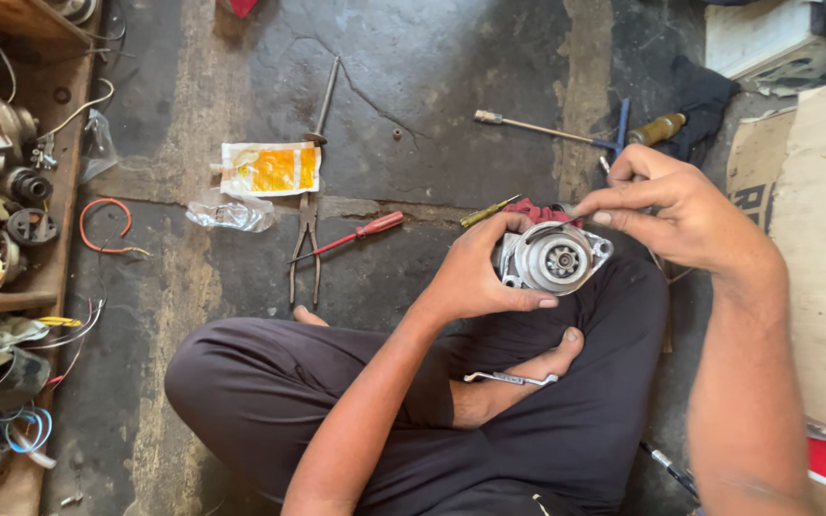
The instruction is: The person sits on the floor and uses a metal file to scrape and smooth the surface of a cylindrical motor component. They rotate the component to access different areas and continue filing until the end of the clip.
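Note:
My left hand (478,272) grips a round silver metal motor housing (554,258) with a small gear at its centre, held above my crossed legs. My right hand (676,212) hovers over its upper right edge, thumb and fingers pinched together at the rim; whether something small is between them I cannot tell. A red cloth (533,209) shows just behind the housing. A small bent metal wrench (510,378) lies on my lap beside my foot.
On the cracked concrete floor lie a red-handled screwdriver (356,235), pliers (306,250), a long metal rod (323,100), a yellow-handled screwdriver (547,127), a yellow-and-white packet (270,168) and clear plastic (229,212). A wooden shelf (11,229) of motor parts and wires stands left; cardboard (824,248) right.

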